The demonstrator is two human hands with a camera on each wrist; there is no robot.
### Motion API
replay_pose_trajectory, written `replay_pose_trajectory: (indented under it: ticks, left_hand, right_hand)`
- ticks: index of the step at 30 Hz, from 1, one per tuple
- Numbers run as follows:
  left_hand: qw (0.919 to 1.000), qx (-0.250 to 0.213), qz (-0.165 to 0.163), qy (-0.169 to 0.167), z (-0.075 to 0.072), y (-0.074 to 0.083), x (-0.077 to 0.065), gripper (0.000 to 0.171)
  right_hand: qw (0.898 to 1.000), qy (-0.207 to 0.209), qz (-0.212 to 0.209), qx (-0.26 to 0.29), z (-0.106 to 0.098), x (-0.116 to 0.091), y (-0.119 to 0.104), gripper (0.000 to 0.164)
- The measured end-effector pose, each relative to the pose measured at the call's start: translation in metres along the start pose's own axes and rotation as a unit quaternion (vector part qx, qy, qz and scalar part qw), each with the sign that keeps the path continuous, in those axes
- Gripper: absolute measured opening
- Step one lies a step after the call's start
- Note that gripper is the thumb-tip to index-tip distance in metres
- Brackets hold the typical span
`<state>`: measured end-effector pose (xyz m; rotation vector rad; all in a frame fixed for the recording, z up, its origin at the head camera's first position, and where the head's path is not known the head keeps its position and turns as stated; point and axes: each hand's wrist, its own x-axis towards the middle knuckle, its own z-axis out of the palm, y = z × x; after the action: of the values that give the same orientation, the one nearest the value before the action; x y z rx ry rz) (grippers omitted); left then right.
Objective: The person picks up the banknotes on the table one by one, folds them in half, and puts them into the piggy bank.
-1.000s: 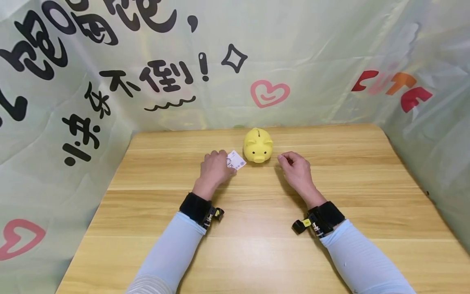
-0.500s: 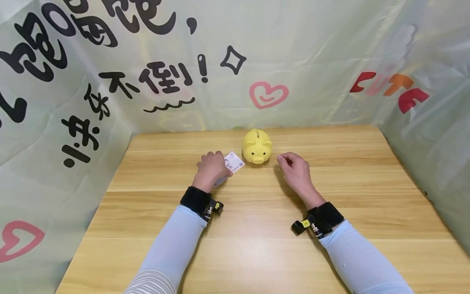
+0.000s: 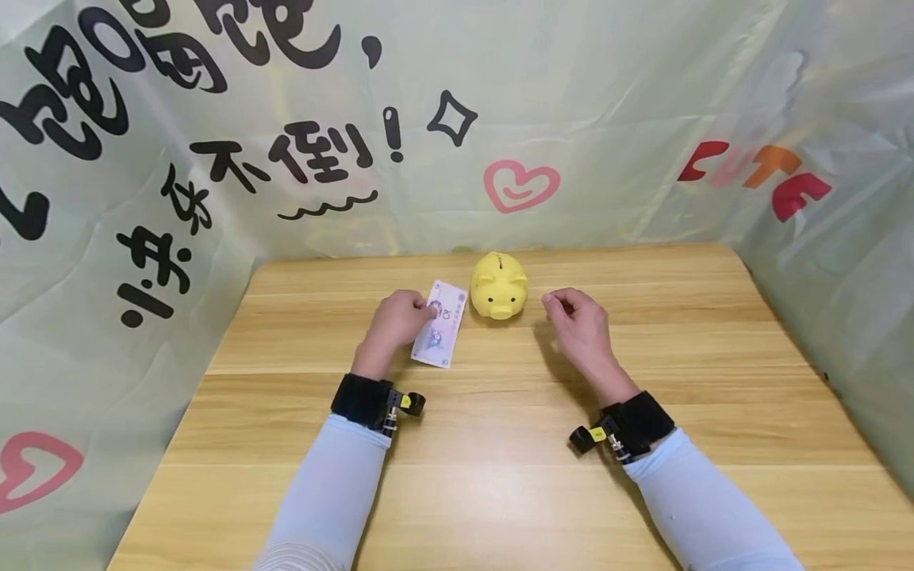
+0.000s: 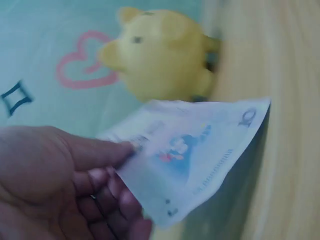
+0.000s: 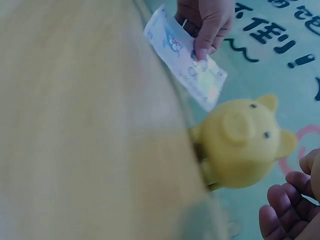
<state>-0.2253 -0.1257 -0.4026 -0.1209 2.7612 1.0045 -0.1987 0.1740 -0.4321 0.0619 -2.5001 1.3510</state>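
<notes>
My left hand (image 3: 400, 319) pinches a pale purple play banknote (image 3: 441, 337) by its left long edge, thumb on top. In the left wrist view the banknote (image 4: 200, 155) bends slightly and shows a blue cartoon figure and printed digits. Just right of it, a yellow piggy bank (image 3: 499, 287) stands on the table with its snout toward me and a dark slot on top. On the piggy bank's other side is my right hand (image 3: 580, 325), fingers loosely curled and holding nothing. The right wrist view shows those fingers (image 5: 282, 207) beside the piggy bank, apart from it.
The wooden table (image 3: 493, 492) reaches back to a pale green cloth wall (image 3: 607, 159) with black lettering and pink hearts. Similar cloth hangs along the left and right sides. Both wrists wear black straps with small cameras.
My left hand has drawn back slightly left and turned, so the banknote swings from mostly covered by the hand to nearly upright and fully spread. My right hand has barely moved.
</notes>
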Motion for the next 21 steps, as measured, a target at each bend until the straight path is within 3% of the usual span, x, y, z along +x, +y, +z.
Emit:
replay_pose_trajectory:
  ticks: [3,7,10,12,17,21]
  left_hand:
    - [0.9919,-0.122,0.026,0.024,-0.007,0.000,-0.007,0.022]
    - [0.9610,-0.266,0.063,0.043,-0.012,0.012,-0.018,0.022]
    - [0.9385,-0.330,0.094,0.040,-0.011,0.030,-0.029,0.020]
    - [0.9304,-0.348,0.111,0.030,-0.008,0.042,-0.035,0.019]
    - [0.9316,-0.343,0.120,0.013,0.005,0.060,-0.046,0.018]
    - [0.9336,-0.339,0.116,0.011,0.014,0.061,-0.046,0.021]
  right_hand:
    - [1.000,0.010,-0.018,0.010,-0.005,0.000,-0.011,0.030]
    - [0.999,0.016,-0.035,0.037,-0.010,-0.002,-0.030,0.032]
    - [0.996,0.010,-0.035,0.080,-0.011,-0.003,-0.049,0.034]
    - [0.992,-0.010,-0.027,0.123,-0.009,-0.003,-0.061,0.035]
    - [0.973,-0.080,0.016,0.217,0.000,-0.003,-0.081,0.031]
    - [0.966,-0.099,0.047,0.232,0.007,-0.003,-0.083,0.024]
